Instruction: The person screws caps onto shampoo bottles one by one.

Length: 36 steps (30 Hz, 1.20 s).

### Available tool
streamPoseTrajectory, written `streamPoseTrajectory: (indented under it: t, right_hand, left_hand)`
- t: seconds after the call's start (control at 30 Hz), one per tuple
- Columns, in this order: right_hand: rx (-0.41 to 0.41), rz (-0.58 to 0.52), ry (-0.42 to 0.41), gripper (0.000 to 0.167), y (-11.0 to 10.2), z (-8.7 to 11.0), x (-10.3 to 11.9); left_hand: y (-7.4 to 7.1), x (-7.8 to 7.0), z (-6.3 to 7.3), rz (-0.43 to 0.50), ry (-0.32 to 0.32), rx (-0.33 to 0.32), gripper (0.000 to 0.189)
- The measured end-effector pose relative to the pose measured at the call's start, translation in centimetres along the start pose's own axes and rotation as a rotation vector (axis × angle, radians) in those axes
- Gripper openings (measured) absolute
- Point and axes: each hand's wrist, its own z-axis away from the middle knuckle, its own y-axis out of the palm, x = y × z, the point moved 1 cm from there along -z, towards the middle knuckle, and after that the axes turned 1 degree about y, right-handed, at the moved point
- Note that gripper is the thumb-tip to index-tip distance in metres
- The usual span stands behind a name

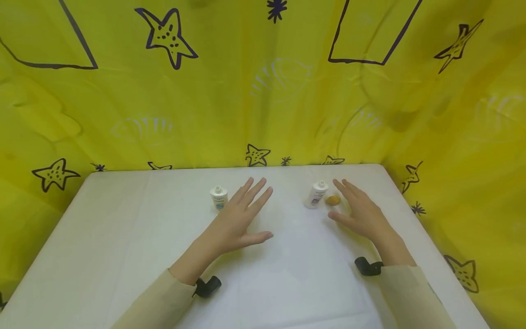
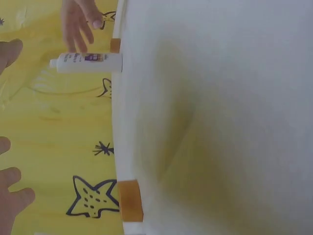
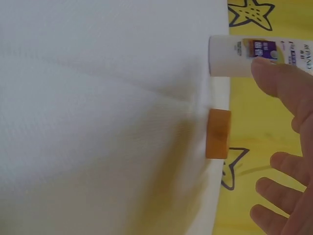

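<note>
My left hand (image 1: 233,224) hovers with fingers spread, just right of a white bottle (image 1: 219,203) with a narrow neck, overlapping its edge in the head view. An orange block (image 2: 130,200) shows on the table in the left wrist view; in the head view I cannot see it. A second white bottle (image 1: 315,196), with a purple label, stands upright further right. Beside its base lies a small orange block (image 3: 218,133). My right hand (image 1: 361,214) is held to the right of this block, fingers extended and thumb apart, holding nothing.
A white cloth covers the table (image 1: 287,283). Behind it and along both sides hangs a yellow curtain (image 1: 213,109) with dark starfish drawings. Each wrist wears a small black camera (image 1: 208,286).
</note>
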Motion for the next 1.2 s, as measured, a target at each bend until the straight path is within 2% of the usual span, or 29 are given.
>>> streamPoseTrajectory:
  t: [0.27,0.4,0.67,0.8,0.97,1.2]
  right_hand:
    - [0.051,0.004,0.018,0.081,0.6,-0.9,-0.5]
    - [0.063,0.004,0.026,0.078,1.0,-1.4,-0.9]
    - [0.099,0.017,0.029,0.071,1.4,-2.0,-1.7]
    - [0.094,0.032,0.026,0.065,1.4,-2.2,-1.8]
    - [0.073,0.029,0.007,0.057,1.7,-2.4,-2.1]
    - [0.044,0.042,-0.053,0.05,2.0,-3.0,-2.1]
  left_hand:
    - [1.7,-0.8,-1.9,-0.006,0.001,0.058,0.094]
    - [2.5,-1.1,-3.0,0.022,-0.004,0.094,0.094]
    - [4.2,-1.6,-5.0,0.102,-0.019,0.123,0.093]
    - [5.2,-1.6,-5.8,0.215,-0.098,0.156,0.089]
    - [6.7,-1.4,-7.2,0.397,-0.255,0.184,0.084]
    - [8.3,-1.0,-9.2,0.551,-0.403,0.153,0.082]
